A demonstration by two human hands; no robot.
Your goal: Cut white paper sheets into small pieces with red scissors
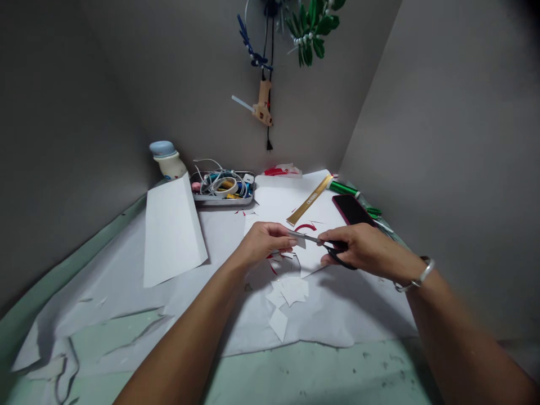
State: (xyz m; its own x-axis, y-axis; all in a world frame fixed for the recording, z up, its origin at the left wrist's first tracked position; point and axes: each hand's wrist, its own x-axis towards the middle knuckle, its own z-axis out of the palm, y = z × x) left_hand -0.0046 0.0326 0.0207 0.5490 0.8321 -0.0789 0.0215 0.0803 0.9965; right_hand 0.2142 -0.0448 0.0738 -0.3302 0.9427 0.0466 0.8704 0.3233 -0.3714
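Between the thumb and fingers of my left hand (pixel 266 243) is a small piece of white paper (pixel 301 242). My right hand (pixel 358 246) grips black-handled scissors (pixel 337 254), their blades pointing left and meeting the paper near my left fingertips. How far the blades are apart is hard to make out. Under my hands lie several white paper scraps (pixel 291 289), some cut to pointed shapes. A curved red strip (pixel 305 227) rests on a white sheet (pixel 274 194) just beyond the scissors, and more red bits show by my left fingers.
A gold packet (pixel 310 199), a green roll (pixel 343 188) and a phone (pixel 352 209) lie at the back right. At the back left are a metal tray (pixel 223 200) of cables, a lidded jar (pixel 167 160) and a folded white sheet (pixel 172 233). A glue gun (pixel 263 104) hangs on the wall.
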